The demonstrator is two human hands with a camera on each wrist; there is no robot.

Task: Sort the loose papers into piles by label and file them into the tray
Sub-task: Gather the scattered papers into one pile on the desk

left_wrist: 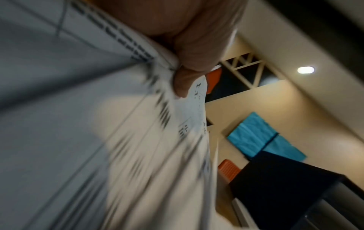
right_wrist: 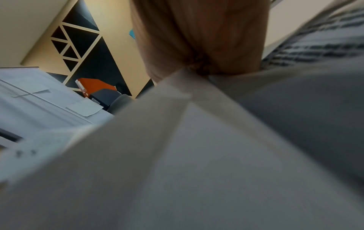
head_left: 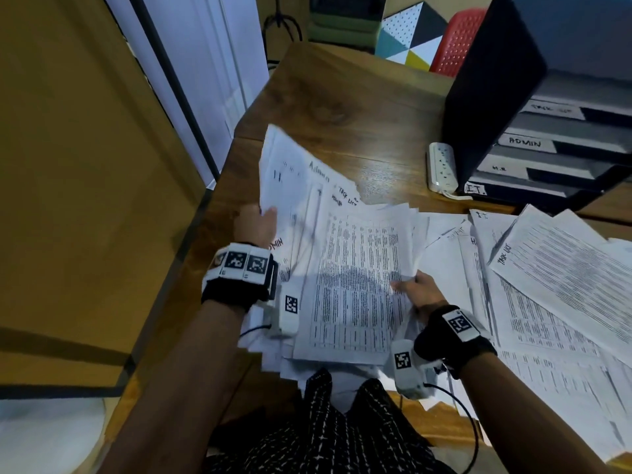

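A thick fanned stack of printed papers (head_left: 345, 268) is lifted over the front of the wooden desk (head_left: 342, 114). My left hand (head_left: 256, 222) grips the stack's left edge, thumb on top; the left wrist view shows the thumb (left_wrist: 183, 82) pinching the sheets (left_wrist: 118, 140). My right hand (head_left: 415, 289) pinches the right edge of the top sheets, which fill the right wrist view (right_wrist: 197, 155). Handwritten labels such as ADMIN and IT mark the corners. The black file tray (head_left: 533, 145) stands at the back right with slots labelled ADMIN, HR and IT.
More loose papers (head_left: 547, 285) lie spread over the desk's right side. A white power strip (head_left: 443, 167) sits just left of the tray. A glass partition (head_left: 85, 200) runs along the left. A red chair (head_left: 455, 42) stands behind the desk.
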